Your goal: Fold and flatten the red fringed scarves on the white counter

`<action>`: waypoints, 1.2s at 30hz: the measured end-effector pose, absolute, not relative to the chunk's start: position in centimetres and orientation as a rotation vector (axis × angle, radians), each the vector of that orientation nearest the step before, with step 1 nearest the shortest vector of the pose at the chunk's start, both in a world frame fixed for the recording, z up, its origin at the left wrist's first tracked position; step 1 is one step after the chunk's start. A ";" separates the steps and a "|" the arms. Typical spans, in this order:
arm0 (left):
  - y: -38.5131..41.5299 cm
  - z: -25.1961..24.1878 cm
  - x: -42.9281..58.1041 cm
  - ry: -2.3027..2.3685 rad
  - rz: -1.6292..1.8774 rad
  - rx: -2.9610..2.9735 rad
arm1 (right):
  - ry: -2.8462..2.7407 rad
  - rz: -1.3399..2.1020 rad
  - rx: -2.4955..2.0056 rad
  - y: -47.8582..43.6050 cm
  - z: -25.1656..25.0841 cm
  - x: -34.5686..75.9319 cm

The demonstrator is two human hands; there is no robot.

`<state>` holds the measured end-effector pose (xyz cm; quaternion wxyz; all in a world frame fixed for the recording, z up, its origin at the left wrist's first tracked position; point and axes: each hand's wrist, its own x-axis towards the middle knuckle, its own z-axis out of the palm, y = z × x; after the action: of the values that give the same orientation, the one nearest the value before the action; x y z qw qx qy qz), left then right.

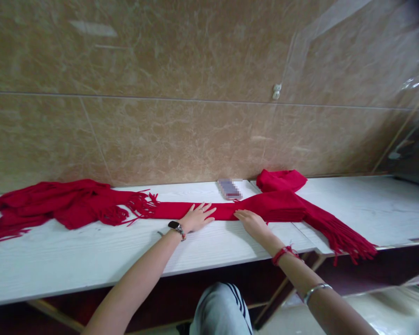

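A red fringed scarf (167, 210) lies folded into a long narrow strip on the white table (132, 260). My left hand (196, 217) rests flat on this strip with its fingers spread. On the strip's near edge lies my right hand (252, 222), palm down and fingers stretched out. Just beyond my right fingertips sits a stack of folded red scarves (282, 207), with a fringed end hanging over the table's front edge at the right. To the left is a loose heap of red fringed scarves (70, 204).
A phone (229, 189), blurred over, lies near the wall behind the strip. Another bunched red cloth (281, 180) lies behind the stack. Brown marbled tiles (181, 139) rise along the table's back edge. My knee (221, 309) is below the front edge.
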<state>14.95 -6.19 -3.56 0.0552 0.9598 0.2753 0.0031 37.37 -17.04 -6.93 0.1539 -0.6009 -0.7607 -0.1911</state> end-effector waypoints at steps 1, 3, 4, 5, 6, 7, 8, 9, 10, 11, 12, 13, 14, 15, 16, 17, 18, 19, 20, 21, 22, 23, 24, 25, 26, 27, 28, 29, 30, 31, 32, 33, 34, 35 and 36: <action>-6.2 -3.6 14.9 0.830 -0.040 2.891 | -2.181 -0.548 -1.724 -17.1 -6.9 37.4; -5.8 -3.6 14.4 0.900 -0.083 2.842 | -2.181 -0.542 -1.722 -17.1 -7.0 37.4; -5.5 -3.6 13.9 0.958 -0.094 2.813 | -2.180 -0.539 -1.720 -17.1 -7.0 37.4; -5.0 -3.7 13.4 1.039 -0.097 2.778 | -2.179 -0.536 -1.717 -17.1 -7.0 37.4; -4.5 -3.7 12.7 1.140 -0.091 2.737 | -2.179 -0.534 -1.716 -17.1 -7.0 37.4; -3.8 -3.7 12.0 1.251 -0.076 2.690 | -2.178 -0.532 -1.718 -17.2 -7.1 37.4; -3.2 -3.7 11.2 1.376 -0.048 2.636 | -2.178 -0.529 -1.723 -17.2 -7.1 37.4; -2.5 -3.7 10.3 1.486 -0.022 2.586 | -2.177 -0.525 -1.732 -17.2 -7.0 37.4; -1.9 -3.6 9.5 1.588 0.002 2.539 | -2.174 -0.519 -1.741 -17.1 -7.0 37.4; -1.3 -3.4 8.7 1.692 0.036 2.493 | -2.171 -0.512 -1.748 -17.1 -7.0 37.4; -0.9 -3.2 8.1 1.772 0.071 2.462 | -2.169 -0.504 -1.751 -17.1 -7.0 37.4; -0.7 -2.9 7.7 1.838 0.116 2.441 | -2.167 -0.498 -1.750 -17.1 -7.0 37.4; -0.7 -2.6 7.6 1.873 0.164 2.443 | -2.166 -0.493 -1.745 -17.1 -7.1 37.5; -0.9 -2.3 7.7 1.873 0.212 2.466 | -2.164 -0.490 -1.739 -17.1 -7.1 37.5; -1.3 -1.9 8.0 1.840 0.253 2.506 | -2.162 -0.490 -1.733 -17.0 -7.2 37.5; -1.8 -1.6 8.5 1.743 0.278 2.576 | -2.157 -0.491 -1.729 -17.0 -7.2 37.6; -2.4 -1.3 9.0 1.578 0.287 2.670 | -2.155 -0.493 -1.726 -17.0 -7.3 37.7; -3.0 -1.1 9.4 1.357 0.277 2.771 | -2.153 -0.496 -1.723 -16.9 -7.4 37.7; -3.6 -0.9 9.6 1.101 0.252 2.865 | -2.156 -0.500 -1.720 -16.9 -7.4 37.7; -4.0 -0.8 9.7 0.885 0.219 2.931 | -2.158 -0.504 -1.721 -16.9 -7.5 37.7; -4.2 -0.8 9.4 0.729 0.181 2.975 | -2.160 -0.508 -1.725 -16.9 -7.5 37.7; -4.3 -0.7 8.8 0.656 0.145 3.002 | -2.163 -0.511 -1.729 -16.8 -7.5 37.7; -4.2 -0.7 8.0 0.658 0.118 3.018 | -2.162 -0.514 -1.734 -16.8 -7.5 37.7; -3.9 -0.7 7.1 0.688 0.099 3.028 | -2.159 -0.515 -1.740 -16.8 -7.4 37.6; -3.5 -0.7 6.0 0.716 0.086 3.035 | -2.156 -0.515 -1.742 -16.8 -7.4 37.6; -3.1 -0.7 5.0 0.741 0.079 3.044 | -2.152 -0.514 -1.743 -16.8 -7.4 37.5; -2.7 -0.8 4.0 0.772 0.077 3.057 | -2.149 -0.514 -1.743 -16.9 -7.3 37.5; -2.3 -0.9 3.2 0.813 0.070 3.076 | -2.145 -0.514 -1.746 -16.9 -7.3 37.5; -2.0 -1.0 2.5 0.864 0.060 3.100 | -2.141 -0.515 -1.750 -16.9 -7.3 37.5; -1.7 -1.1 2.0 0.918 0.045 3.128 | -2.137 -0.517 -1.754 -16.9 -7.3 37.5; -1.6 -1.2 1.6 0.967 0.029 3.160 | -2.134 -0.521 -1.758 -16.9 -7.4 37.5; -1.4 -1.2 1.4 1.003 0.012 3.193 | -2.134 -0.523 -1.759 -16.9 -7.4 37.5; -1.3 -1.1 1.3 1.017 0.003 3.229 | -2.136 -0.525 -1.759 -16.9 -7.4 37.5; -1.2 -0.9 1.3 1.011 0.011 3.268 | -2.140 -0.527 -1.758 -16.9 -7.4 37.6; -1.1 -0.5 1.3 0.990 0.038 3.311 | -2.143 -0.528 -1.757 -17.0 -7.4 37.6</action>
<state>1.34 -1.15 -0.53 -0.1566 0.9462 0.2830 0.0109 37.57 -16.97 -7.42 0.1595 -0.6149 -0.7499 -0.1849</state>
